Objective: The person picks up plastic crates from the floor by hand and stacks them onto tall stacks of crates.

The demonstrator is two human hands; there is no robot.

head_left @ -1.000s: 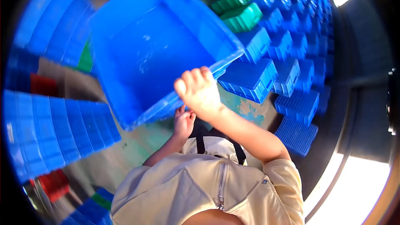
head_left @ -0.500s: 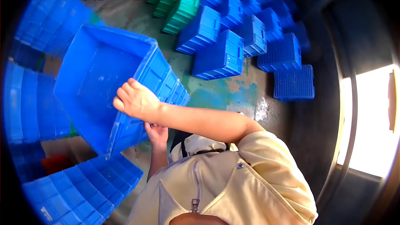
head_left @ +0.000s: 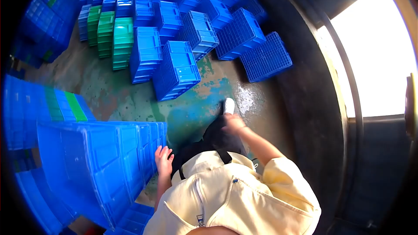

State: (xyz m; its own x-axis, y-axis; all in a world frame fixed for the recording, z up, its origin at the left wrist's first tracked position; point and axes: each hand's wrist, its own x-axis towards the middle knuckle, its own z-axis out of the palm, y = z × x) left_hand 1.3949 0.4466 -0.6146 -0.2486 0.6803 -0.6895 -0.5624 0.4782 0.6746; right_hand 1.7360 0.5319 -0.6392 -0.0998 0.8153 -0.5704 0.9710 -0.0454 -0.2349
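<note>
A tall stack of nested blue plastic crates (head_left: pixel 102 148) stands on my left, its open top crate facing up toward me. Close beside this stack, my left hand (head_left: pixel 163 161) is held with fingers apart and slightly bent, holding nothing. My right hand (head_left: pixel 234 124) hangs in front of my dark trousers, above a white shoe (head_left: pixel 229 105). Motion smears its fingers, and no crate is near it.
Rows of blue crate stacks (head_left: pixel 177 72) fill the floor ahead, with several green stacks (head_left: pixel 123 43) among them. More blue stacks (head_left: pixel 26 113) crowd the left side. A dark wall (head_left: pixel 300 74) runs along the right, below a bright opening (head_left: pixel 374 52).
Both hands have let go of the blue crate, which now sits on the stack at left. My right hand has swung away to the right. The view has turned, shifting the floor stacks leftward.
</note>
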